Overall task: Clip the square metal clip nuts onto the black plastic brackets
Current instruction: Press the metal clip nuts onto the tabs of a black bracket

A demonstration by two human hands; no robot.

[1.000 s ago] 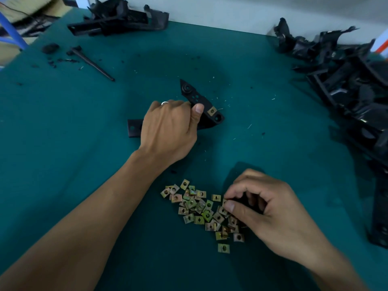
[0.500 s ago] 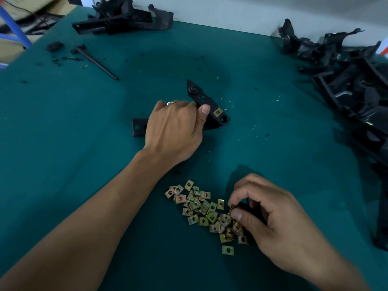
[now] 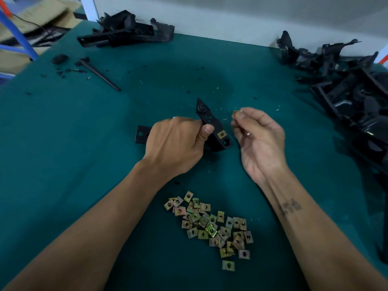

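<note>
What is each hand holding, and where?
The left hand grips the black bracket around its middle. The right hand pinches one clip nut at its fingertips.

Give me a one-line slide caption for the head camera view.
Left hand grips a black plastic bracket while the right hand pinches a clip nut beside it, above the loose pile.

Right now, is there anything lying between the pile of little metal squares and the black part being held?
In the head view, only bare green table lies between the clip nut pile and the bracket gripped by the left hand, whose forearm crosses at the left.
</note>
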